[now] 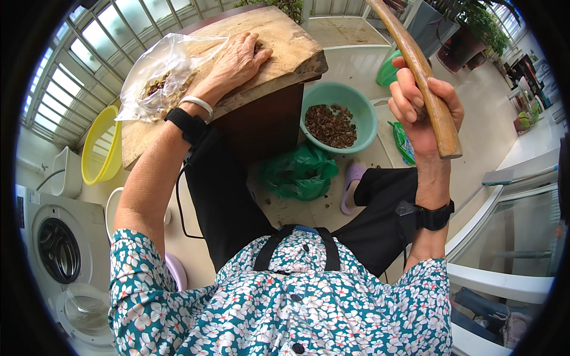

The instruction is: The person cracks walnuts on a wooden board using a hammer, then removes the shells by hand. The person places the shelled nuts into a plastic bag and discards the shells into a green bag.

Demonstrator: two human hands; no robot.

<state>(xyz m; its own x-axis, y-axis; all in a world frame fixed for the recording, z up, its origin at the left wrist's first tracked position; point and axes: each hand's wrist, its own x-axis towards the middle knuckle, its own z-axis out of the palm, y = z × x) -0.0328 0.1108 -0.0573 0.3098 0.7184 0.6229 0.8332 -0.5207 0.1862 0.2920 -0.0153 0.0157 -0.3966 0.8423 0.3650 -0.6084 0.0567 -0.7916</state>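
My right hand (423,102) is wrapped around a smooth wooden tool handle (412,49), raised to the right of the thick wooden board (285,26). The tool's upper end runs out of the picture, so its head is hidden. My left hand (240,60) lies palm down on the board. Small brown bits (258,46) show by its thumb and forefinger; whether the fingers pinch them is unclear. Beside my left wrist, a clear plastic bag (147,66) lies on the board with brown and tan pieces, perhaps nut kernels (158,86), in it.
A green basin (367,107) holding broken brown shells (331,127) stands on the floor, right of the board. A green plastic bag (298,173) lies between my feet. Left are a yellow basin (95,147) and a washing machine (89,231); right is a glass-fronted cabinet (525,231).
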